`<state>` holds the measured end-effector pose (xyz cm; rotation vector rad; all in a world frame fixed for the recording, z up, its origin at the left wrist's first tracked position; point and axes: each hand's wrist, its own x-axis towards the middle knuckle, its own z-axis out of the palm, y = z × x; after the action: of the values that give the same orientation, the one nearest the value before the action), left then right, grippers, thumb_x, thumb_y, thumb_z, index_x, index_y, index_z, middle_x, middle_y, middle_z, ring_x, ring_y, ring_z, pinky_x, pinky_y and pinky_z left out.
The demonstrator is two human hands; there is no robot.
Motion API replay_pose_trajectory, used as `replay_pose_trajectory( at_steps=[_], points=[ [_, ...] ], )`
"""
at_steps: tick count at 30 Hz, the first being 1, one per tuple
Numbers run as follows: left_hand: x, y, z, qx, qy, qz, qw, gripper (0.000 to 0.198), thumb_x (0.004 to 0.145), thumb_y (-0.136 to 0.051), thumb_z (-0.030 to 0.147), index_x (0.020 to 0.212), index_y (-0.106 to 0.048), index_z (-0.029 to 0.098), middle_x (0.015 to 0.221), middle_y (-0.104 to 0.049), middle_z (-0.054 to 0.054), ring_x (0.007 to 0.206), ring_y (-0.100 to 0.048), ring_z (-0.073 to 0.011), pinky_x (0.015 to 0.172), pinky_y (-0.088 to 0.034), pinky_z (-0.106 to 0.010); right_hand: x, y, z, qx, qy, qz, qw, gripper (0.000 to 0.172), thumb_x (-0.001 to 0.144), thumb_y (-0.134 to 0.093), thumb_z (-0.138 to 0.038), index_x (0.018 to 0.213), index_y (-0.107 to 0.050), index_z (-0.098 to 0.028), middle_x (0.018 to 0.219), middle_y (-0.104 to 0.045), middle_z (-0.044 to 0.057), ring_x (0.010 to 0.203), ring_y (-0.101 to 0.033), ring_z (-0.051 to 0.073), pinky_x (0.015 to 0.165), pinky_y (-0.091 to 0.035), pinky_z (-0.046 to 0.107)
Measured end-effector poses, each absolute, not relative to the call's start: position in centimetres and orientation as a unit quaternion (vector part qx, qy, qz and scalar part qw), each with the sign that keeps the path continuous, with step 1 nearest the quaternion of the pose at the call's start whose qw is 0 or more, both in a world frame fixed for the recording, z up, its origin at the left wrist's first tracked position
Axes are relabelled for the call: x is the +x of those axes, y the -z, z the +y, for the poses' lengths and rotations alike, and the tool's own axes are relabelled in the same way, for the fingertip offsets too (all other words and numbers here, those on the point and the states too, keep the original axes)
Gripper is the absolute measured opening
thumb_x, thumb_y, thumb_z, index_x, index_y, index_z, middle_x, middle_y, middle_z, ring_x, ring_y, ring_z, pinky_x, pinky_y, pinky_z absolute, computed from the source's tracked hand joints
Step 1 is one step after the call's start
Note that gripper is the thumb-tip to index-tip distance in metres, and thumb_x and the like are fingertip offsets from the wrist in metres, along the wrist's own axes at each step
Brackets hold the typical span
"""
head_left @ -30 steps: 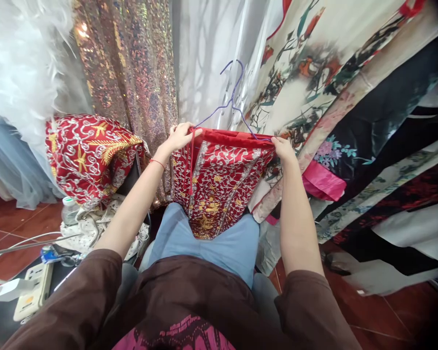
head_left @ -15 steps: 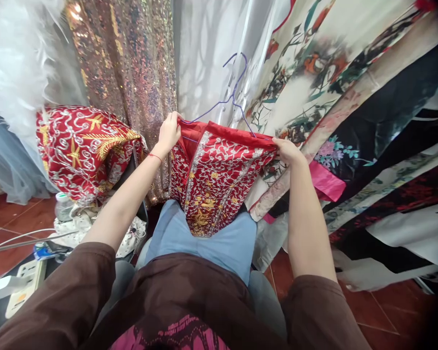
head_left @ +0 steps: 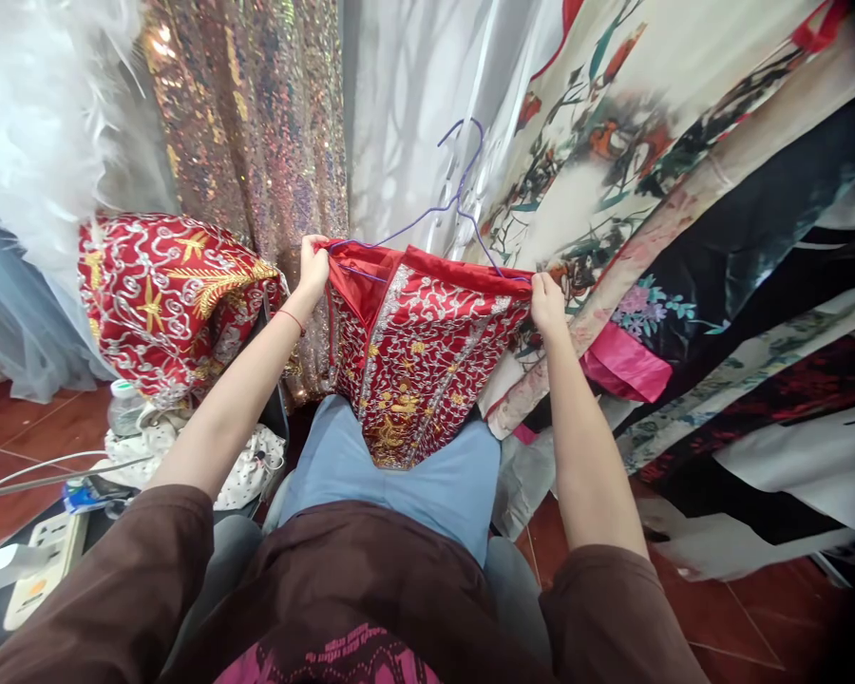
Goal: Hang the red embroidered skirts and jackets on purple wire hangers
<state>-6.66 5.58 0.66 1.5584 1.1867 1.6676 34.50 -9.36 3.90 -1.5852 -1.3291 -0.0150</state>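
Observation:
A red garment [head_left: 417, 356] embroidered in silver and gold hangs over my blue-trousered knees. A purple wire hanger [head_left: 456, 195] rises out of its top edge. My left hand [head_left: 312, 266] is closed on the garment's left top corner. My right hand [head_left: 547, 302] is closed on the right top corner, where the hanger's arm ends. The cloth is stretched between both hands.
A second red embroidered piece [head_left: 163, 294] lies draped at the left. Sequined fabric [head_left: 256, 123], white sheer fabric and printed robes [head_left: 684, 190] hang behind and to the right. A bottle [head_left: 123, 404], white cloth, a power strip [head_left: 39, 565] and cables sit on the red tile floor at the left.
My left hand has slid outward to the left along the garment's top edge, spreading the opening wider. My right hand has kept its grip at the right corner.

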Motion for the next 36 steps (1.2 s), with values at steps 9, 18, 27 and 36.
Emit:
replay_pose_trajectory(
  at_steps=[9, 18, 27, 36],
  points=[
    [-5.4, 0.7, 4.6, 0.511, -0.595, 0.5, 0.368, 0.013, 0.065, -0.05, 0.011, 0.074, -0.048, 0.021, 0.08, -0.059, -0.004, 0.088, -0.061, -0.0205, 0.091, -0.051, -0.037, 32.7, 1.3, -11.9, -0.673, 0.145, -0.509, 0.517, 0.061, 0.093, -0.012, -0.068, 0.086, -0.051, -0.021, 0.079, -0.057, 0.009, 0.078, -0.057, 0.025, 0.084, -0.046, 0.042],
    [-5.7, 0.8, 1.5, 0.698, -0.457, 0.523, 0.174, 0.024, 0.068, -0.048, 0.012, 0.086, -0.063, 0.017, 0.097, -0.07, -0.013, 0.1, -0.063, -0.0275, 0.101, -0.043, -0.042, 33.5, 5.3, -17.5, -0.582, -0.096, -0.625, 0.512, 0.066, 0.064, -0.07, -0.068, 0.107, -0.055, -0.021, 0.11, -0.066, 0.011, 0.099, -0.062, 0.025, 0.095, -0.048, 0.042],
    [-6.3, -1.7, 0.2, 0.846, -0.081, 0.497, 0.175, 0.004, 0.056, -0.064, 0.023, 0.053, -0.063, 0.023, 0.056, -0.063, -0.006, 0.072, -0.067, -0.0298, 0.079, -0.053, -0.042, 27.7, 4.5, -20.3, -0.595, -0.185, -0.614, 0.485, 0.028, 0.067, -0.068, -0.043, 0.057, -0.056, -0.021, 0.056, -0.054, -0.003, 0.058, -0.048, 0.015, 0.065, -0.044, 0.033],
    [-1.6, -2.7, -9.9, 0.903, -0.017, 0.405, 0.141, 0.096, 0.049, -0.078, 0.061, 0.134, -0.058, 0.019, 0.117, -0.07, -0.018, 0.107, -0.066, -0.0337, 0.089, -0.052, -0.038, 19.1, -0.2, -16.9, -0.551, -0.234, -0.436, 0.672, 0.023, 0.066, -0.07, -0.041, 0.073, -0.061, -0.021, 0.071, -0.063, -0.001, 0.074, -0.058, 0.017, 0.074, -0.05, 0.032]
  ],
)
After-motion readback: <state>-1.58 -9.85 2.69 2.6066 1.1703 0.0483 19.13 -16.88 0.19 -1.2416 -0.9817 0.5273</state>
